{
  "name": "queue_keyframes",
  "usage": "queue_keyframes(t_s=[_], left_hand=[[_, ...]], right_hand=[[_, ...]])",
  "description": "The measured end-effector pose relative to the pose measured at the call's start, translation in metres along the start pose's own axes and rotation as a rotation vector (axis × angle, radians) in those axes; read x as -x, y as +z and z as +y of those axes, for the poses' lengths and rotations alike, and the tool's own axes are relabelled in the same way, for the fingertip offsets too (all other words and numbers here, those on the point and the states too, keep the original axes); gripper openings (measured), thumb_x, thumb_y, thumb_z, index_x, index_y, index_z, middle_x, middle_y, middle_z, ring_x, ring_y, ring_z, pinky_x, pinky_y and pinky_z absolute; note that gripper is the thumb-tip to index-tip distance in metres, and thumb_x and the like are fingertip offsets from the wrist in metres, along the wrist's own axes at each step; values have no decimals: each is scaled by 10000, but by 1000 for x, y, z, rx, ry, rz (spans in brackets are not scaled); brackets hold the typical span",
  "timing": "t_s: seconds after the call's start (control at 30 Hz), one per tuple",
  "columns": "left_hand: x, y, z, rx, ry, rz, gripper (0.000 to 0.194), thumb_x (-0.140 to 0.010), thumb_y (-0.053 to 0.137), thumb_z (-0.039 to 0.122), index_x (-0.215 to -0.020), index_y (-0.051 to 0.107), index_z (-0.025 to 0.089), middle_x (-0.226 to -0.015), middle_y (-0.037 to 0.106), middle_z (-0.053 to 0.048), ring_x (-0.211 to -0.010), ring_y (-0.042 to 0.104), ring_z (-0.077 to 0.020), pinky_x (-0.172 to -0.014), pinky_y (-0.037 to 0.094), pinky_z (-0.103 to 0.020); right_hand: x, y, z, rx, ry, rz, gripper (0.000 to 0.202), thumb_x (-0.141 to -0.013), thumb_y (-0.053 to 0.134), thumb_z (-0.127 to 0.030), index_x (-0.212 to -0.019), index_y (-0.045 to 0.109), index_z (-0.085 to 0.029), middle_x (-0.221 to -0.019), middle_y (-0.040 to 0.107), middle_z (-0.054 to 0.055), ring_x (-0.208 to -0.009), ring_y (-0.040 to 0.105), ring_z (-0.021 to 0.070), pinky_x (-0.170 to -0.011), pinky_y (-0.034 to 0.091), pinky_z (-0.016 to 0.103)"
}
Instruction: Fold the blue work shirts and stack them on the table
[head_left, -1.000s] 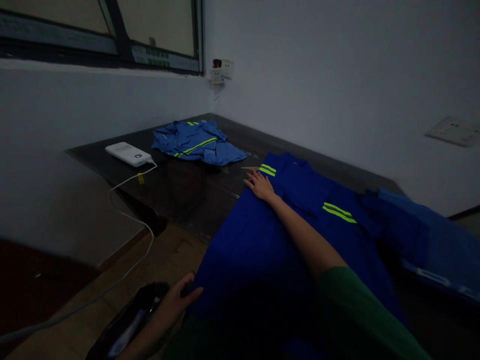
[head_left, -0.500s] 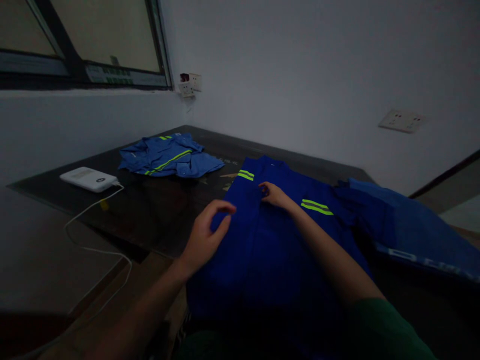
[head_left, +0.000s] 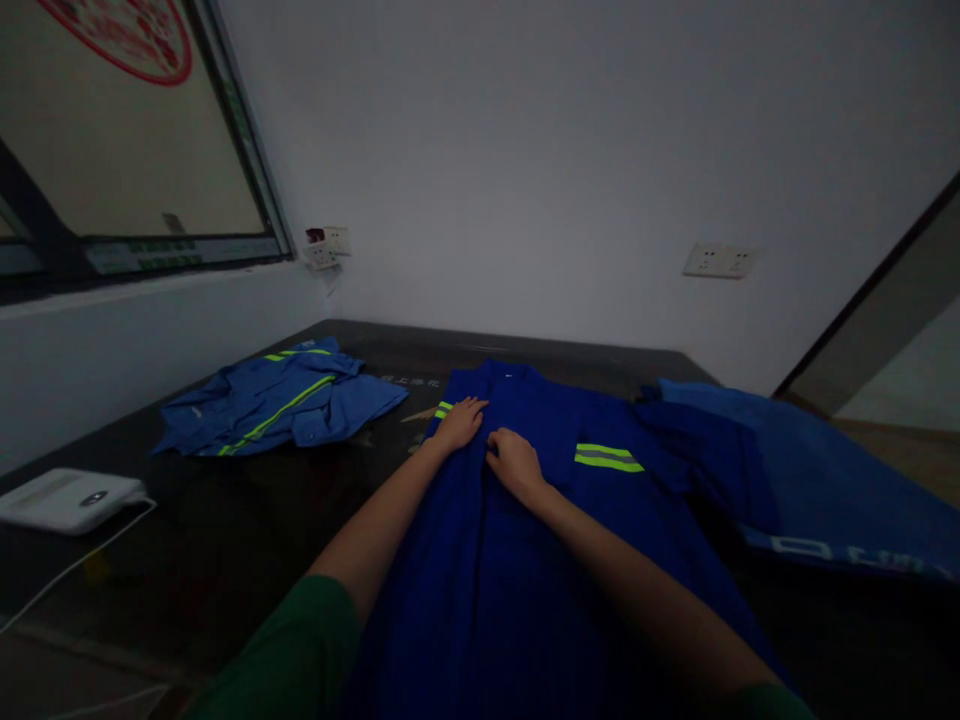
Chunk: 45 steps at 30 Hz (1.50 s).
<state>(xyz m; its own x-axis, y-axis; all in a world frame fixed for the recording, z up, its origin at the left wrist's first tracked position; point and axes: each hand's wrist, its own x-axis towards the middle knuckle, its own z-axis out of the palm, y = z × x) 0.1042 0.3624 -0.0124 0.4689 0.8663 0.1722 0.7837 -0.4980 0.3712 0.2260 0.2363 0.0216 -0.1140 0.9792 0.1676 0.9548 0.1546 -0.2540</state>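
A dark blue work jacket [head_left: 525,560] with yellow-green reflective strips lies front up, its collar toward the wall. My left hand [head_left: 460,424] rests on the chest beside the front placket, fingers stretched out flat and partly covering one strip. Just to its right, my right hand [head_left: 517,463] is closed at the placket's edge, fingers curled on the cloth. Its fingertips are partly hidden. The lower part of the jacket runs into shadow toward me.
A lighter blue garment [head_left: 277,400] lies crumpled on the dark table [head_left: 375,345] at left. Nearer stands a white device [head_left: 71,500] with a white cable [head_left: 75,565]. Blue printed material [head_left: 840,490] lies at right. Sockets [head_left: 720,260] are on the wall.
My left hand has moved from above the jacket's side edge onto its chest and flattened. My right hand is now lower on the placket. The view has tilted up and turned slightly.
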Motion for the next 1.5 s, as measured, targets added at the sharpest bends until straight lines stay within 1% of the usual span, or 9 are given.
queue_keyframes(t_s=[0.23,0.4,0.6,0.7,0.87,1.03,1.23,1.4,1.5], left_hand=[[-52,11,-20,-56,-149,-4,461,-947,392,421,-1378,468,276,-1505,364,-102,-1402,291,-309,-1116,211,-564],[-58,9,-22,9,-167,99,461,-951,383,415,-1365,482,238,-1497,376,-122,-1402,286,-319,-1124,172,-578],[-9,-23,-13,158,42,73,325,-949,388,268,-1178,608,200,-1169,661,-49,-1112,593,-161,-988,443,-295],[32,-31,-7,315,194,23,257,-914,449,266,-1030,663,185,-985,704,-42,-943,646,-172,-873,503,-304],[81,-24,-1,441,265,32,234,-862,506,225,-1042,640,162,-1053,653,-90,-991,617,-193,-865,505,-326],[90,-18,-1,397,310,40,248,-870,528,262,-1097,610,200,-1138,622,-87,-1099,558,-206,-987,434,-364],[84,-23,6,286,348,20,182,-914,478,302,-971,618,199,-1016,641,-60,-1013,557,-200,-962,410,-357],[84,-14,20,111,249,-5,183,-921,479,317,-975,625,220,-1085,604,-58,-1065,523,-214,-962,410,-384],[87,-7,22,8,166,29,289,-903,519,347,-1172,565,254,-1266,542,-71,-1195,473,-243,-1003,389,-426]], right_hand=[[3,1,0,2,21,-100,160,-909,467,-257,-936,618,-214,-978,680,46,-883,643,189,-676,416,265],[9,0,2,-8,-46,-136,196,-952,436,-325,-950,607,-230,-1006,668,30,-927,630,171,-683,420,251],[13,0,1,1,-53,-113,183,-937,428,-280,-1010,577,-204,-1034,659,56,-962,619,186,-730,430,272],[13,0,-1,-19,-65,-98,211,-892,481,-279,-1069,555,-190,-1075,653,75,-993,611,205,-756,433,284],[10,0,-3,-49,71,-98,242,-943,377,-290,-1074,567,-218,-1056,675,60,-936,643,211,-715,435,293],[11,-2,-5,-23,27,-102,300,-973,333,-275,-1124,586,-217,-1088,659,73,-969,627,201,-752,445,291],[35,-12,5,82,-210,-121,292,-956,432,-280,-1134,634,-165,-1178,611,119,-1114,533,233,-917,424,342],[65,-12,20,71,-322,-147,441,-943,479,-297,-1351,505,-134,-1390,494,138,-1265,447,261,-1054,348,405],[68,-19,29,-39,-294,-148,363,-957,449,-282,-1262,598,-155,-1346,549,105,-1251,474,220,-1059,348,348]])
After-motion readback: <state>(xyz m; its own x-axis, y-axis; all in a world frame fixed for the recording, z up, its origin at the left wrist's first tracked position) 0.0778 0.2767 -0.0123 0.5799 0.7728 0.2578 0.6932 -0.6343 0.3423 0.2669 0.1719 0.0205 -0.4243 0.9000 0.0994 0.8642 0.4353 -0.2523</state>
